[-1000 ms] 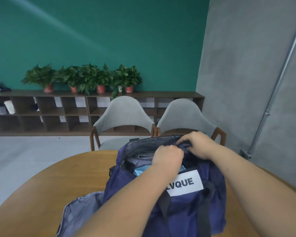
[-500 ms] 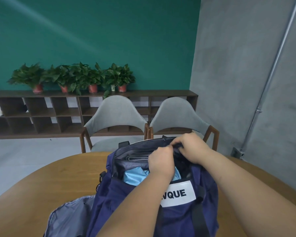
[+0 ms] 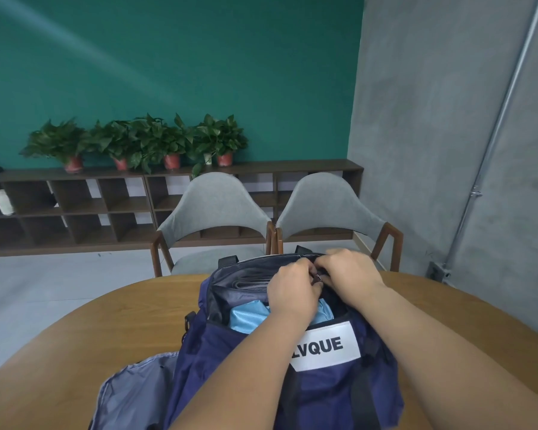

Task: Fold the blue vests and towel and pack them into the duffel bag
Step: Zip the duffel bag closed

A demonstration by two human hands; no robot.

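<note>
A navy duffel bag (image 3: 333, 386) with a white "LVQUE" label stands on the round wooden table (image 3: 112, 330), its top partly open. Light blue folded fabric (image 3: 246, 318) and a grey folded piece (image 3: 249, 283) show inside the opening. My left hand (image 3: 292, 293) and my right hand (image 3: 351, 271) meet at the far right of the bag's opening. Their fingertips pinch a small metal zipper pull and the bag's edge between them. A grey-lined flap (image 3: 131, 395) of the bag lies spread on the table at the lower left.
Two grey chairs (image 3: 212, 209) (image 3: 330, 206) with wooden frames stand behind the table. A long dark shelf unit (image 3: 75, 206) with potted plants (image 3: 137, 141) runs along the green wall. A grey concrete wall with a metal pipe (image 3: 491, 138) is on the right.
Both hands have drawn closer together at the bag's far right edge, fingertips now meeting at the zipper pull. The view has shifted slightly.
</note>
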